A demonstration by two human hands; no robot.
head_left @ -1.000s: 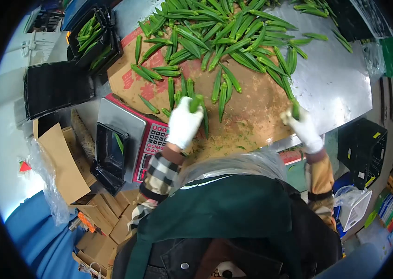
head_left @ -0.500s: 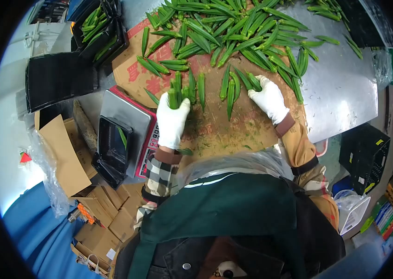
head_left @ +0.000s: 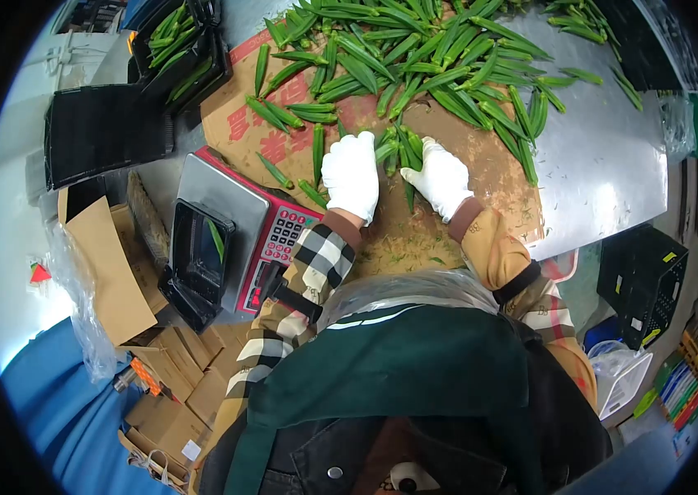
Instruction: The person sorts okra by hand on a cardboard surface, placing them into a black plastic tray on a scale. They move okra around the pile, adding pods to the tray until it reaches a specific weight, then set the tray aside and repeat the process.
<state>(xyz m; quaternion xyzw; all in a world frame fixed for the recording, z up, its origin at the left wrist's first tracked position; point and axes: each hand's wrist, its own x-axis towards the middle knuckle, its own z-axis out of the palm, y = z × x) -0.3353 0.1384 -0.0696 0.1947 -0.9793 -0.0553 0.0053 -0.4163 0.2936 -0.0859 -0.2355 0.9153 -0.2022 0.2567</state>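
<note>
In the head view, your white-gloved left hand [head_left: 351, 177] curls, its grip hidden; your white-gloved right hand [head_left: 440, 178], thumb and fingertips apart, touches green okra pods [head_left: 398, 152] on brown cardboard [head_left: 497, 194], between the heap [head_left: 415, 54] and the worktop's [head_left: 605, 177] near edge.

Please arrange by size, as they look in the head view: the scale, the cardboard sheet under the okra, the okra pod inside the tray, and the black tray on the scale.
1. Cardboard sheet
2. Scale
3. Black tray
4. Okra pod
</note>
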